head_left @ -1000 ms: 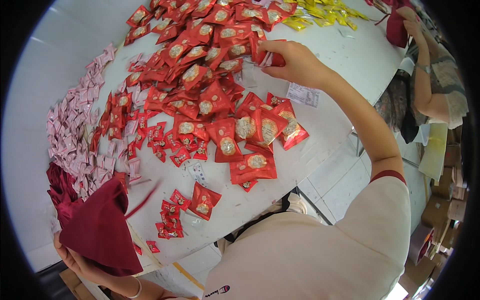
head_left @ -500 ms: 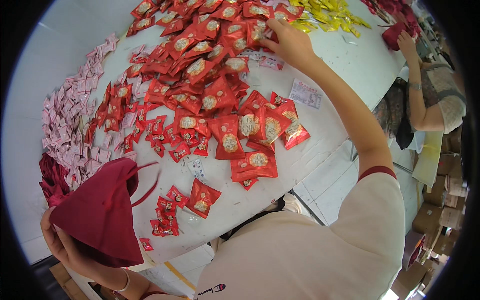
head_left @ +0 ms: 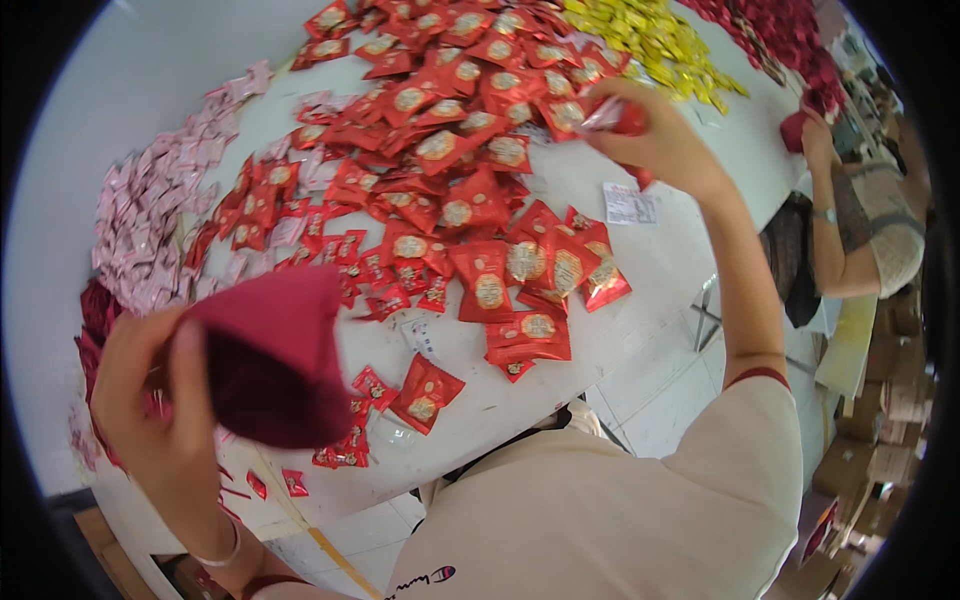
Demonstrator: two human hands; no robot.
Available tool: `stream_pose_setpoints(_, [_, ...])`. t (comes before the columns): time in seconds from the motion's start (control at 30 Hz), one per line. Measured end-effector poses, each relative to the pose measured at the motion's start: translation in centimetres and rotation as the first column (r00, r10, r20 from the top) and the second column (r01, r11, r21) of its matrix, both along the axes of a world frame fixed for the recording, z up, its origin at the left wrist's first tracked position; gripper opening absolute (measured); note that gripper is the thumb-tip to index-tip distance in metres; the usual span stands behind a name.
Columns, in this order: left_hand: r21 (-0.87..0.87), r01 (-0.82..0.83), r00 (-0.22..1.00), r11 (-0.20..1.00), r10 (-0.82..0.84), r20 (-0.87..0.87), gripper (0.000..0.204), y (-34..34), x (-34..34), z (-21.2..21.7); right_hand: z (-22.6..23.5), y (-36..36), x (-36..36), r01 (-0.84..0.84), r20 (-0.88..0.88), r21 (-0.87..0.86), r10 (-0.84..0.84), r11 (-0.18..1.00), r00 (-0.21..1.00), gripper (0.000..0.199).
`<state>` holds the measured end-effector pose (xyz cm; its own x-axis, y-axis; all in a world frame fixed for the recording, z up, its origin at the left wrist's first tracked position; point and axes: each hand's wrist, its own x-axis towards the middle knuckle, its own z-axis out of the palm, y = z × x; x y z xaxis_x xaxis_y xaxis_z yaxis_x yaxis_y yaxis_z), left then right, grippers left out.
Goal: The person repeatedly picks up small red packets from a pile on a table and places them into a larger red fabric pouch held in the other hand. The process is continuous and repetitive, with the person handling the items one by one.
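At the lower left my left hand [head_left: 160, 420] is closed on a maroon cloth pouch [head_left: 285, 315], whose dark open mouth faces toward me. My right hand [head_left: 665, 145], raised beside the far pile, grips a red candy packet [head_left: 632, 120]. Something pale and shiny shows at its fingertips, blurred by motion. To the left of that hand spreads the heap of large red packets [head_left: 470, 130] with gold-and-white labels. Smaller red candies [head_left: 385, 300] lie between the heap and the pouch. One large red packet [head_left: 426, 392] rests near the table's front edge, just right of the pouch.
Pale pink packets [head_left: 150, 215] are heaped along the left, yellow ones [head_left: 660, 45] at the back. A printed white slip [head_left: 630, 204] lies on the white table [head_left: 650, 270]. Another person [head_left: 860, 225] works at the right with maroon pouches. Cardboard boxes [head_left: 870, 410] stand behind.
My right hand has come away from the heap, back and to the right, with a red packet. My left hand has raised the pouch and turned its mouth into view.
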<state>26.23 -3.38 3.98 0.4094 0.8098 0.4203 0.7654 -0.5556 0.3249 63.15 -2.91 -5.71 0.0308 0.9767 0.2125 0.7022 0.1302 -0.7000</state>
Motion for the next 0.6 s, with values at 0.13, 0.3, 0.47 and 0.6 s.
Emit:
stream_pose_setpoints(0.13, [-0.084, 0.198, 0.968, 0.977, -0.181, 0.176, 0.005, 1.5, 5.6, -1.4, 6.2, -4.1, -7.9, -0.264, -0.704, 0.151, 0.291, 0.953, 0.648, 0.025])
stream_pose_setpoints(0.3, [-0.261, 0.359, 0.871, 0.896, -0.221, 0.439, 0.008, 1.1, 8.7, -1.9, 6.2, -2.8, -12.1, -0.43, -0.625, -0.138, 0.258, 0.892, 0.736, 0.025])
stream_pose_setpoints(0.47, [0.085, 0.496, 0.809, 0.864, -0.495, 0.316, 0.006, -2.6, 14.3, -5.8, 1.8, 0.1, -8.2, -0.541, -0.273, -0.186, 0.486, 0.82, 0.83, 0.025])
stream_pose_setpoints(0.6, [0.145, 0.588, 0.673, 0.795, -0.581, 0.458, 0.012, -3.0, 17.6, -5.7, 4.9, -1.0, -5.1, -0.591, -0.76, -0.308, 0.181, 0.745, 0.624, 0.028])
